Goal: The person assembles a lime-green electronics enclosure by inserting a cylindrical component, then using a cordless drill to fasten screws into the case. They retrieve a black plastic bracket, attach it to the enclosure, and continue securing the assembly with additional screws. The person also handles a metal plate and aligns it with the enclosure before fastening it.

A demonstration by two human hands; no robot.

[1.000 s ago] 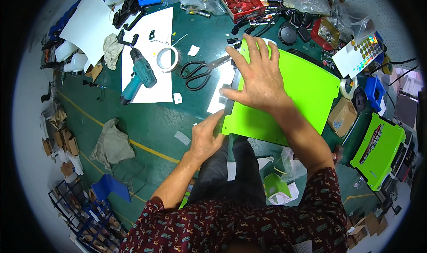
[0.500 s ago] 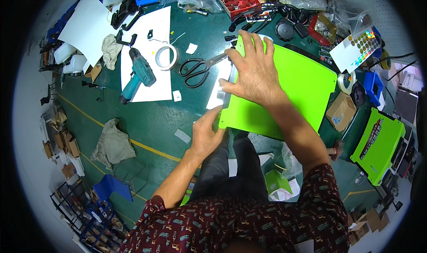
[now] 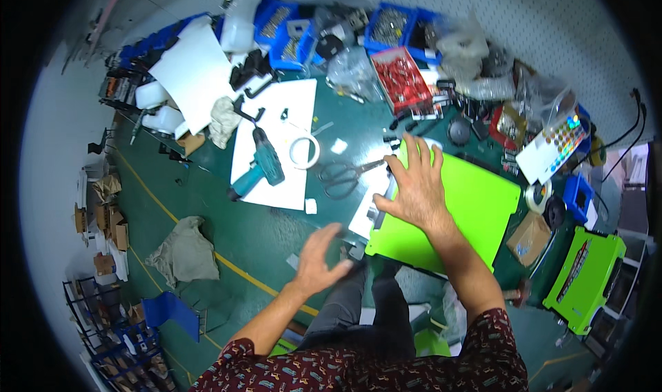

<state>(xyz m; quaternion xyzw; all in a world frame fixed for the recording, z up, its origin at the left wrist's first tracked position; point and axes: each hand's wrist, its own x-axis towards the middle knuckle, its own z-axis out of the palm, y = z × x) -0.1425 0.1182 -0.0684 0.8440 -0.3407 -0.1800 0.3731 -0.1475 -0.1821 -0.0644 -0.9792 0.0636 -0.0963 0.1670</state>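
Observation:
A bright green flat-topped case [image 3: 472,209] sits at the near edge of the green workbench, with a dark and silvery left side. Across its far-left part lies my right hand [image 3: 420,192], fingers spread; the thumb and index finger reach past the left edge. My left hand [image 3: 319,262] is open in the air left of the case's near corner, fingers apart, slightly blurred and holding nothing. Black-handled scissors [image 3: 339,179] lie left of the case, their blades pointing toward my right hand. A teal and black cordless drill [image 3: 265,168] rests on white sheets farther left, beside a tape roll [image 3: 303,151].
Blue bins [image 3: 389,28] of small parts and a red box [image 3: 401,80] line the back. Black cables and a cardboard box [image 3: 528,239] are around the case. At the right stands another green case [image 3: 583,278]; a blue chair [image 3: 171,315] is on the floor at left.
My left hand has let go of the case's near-left corner and moved away from it, opening. My right hand stays on the case. The whole view has shifted, showing more of the bench's back.

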